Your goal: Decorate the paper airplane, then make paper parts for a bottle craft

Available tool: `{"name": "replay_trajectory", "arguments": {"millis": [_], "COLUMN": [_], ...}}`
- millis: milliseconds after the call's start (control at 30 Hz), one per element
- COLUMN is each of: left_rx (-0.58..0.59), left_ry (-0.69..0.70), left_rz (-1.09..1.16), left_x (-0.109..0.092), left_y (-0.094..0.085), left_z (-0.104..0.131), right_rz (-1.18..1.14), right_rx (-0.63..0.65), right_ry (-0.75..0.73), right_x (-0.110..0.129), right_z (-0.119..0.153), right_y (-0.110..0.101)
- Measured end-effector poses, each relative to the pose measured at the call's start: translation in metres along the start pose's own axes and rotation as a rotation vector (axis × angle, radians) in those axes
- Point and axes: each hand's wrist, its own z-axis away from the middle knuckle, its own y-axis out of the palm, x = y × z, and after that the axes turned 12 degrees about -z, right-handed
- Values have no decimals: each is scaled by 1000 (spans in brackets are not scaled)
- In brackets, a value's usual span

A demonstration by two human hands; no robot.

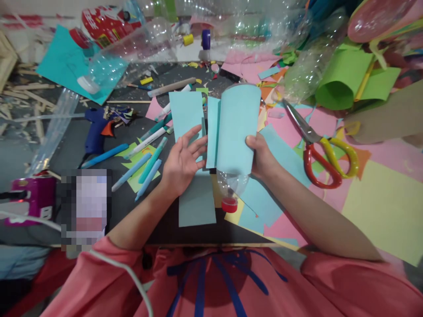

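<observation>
A clear plastic bottle (pixel 232 181) with a red cap (pixel 229 204) points neck-down toward me, its body wrapped in light blue paper (pixel 238 127). My right hand (pixel 264 154) grips the wrapped bottle from the right, thumb on the paper. A narrow folded flap (pixel 213 132) of the same blue stands out along the bottle's left side. My left hand (pixel 185 163) is palm up just left of the flap, fingers spread and holding nothing. Beneath that hand lies a long light blue strip (pixel 187 110), its near part shaded.
Red-and-yellow scissors (pixel 320 149) lie at the right on paper scraps. Markers (pixel 153 160), a blue glue gun (pixel 95 132) and a phone (pixel 89 204) are at the left. Plastic bottles (pixel 132 57) line the back; a green paper roll (pixel 345 77) is at back right.
</observation>
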Motion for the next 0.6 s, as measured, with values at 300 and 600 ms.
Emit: {"name": "replay_trajectory", "arguments": {"millis": [300,600], "left_rx": [116,101], "left_ry": [116,226], "left_rz": [-49,-133], "left_x": [6,13], "left_y": [-3,-3], "left_z": [3,5], "right_rz": [-38,-35], "right_rx": [-68,-107], "right_ry": [-91,-90], "right_x": [2,3], "right_z": [4,2], "right_y": [11,11]}}
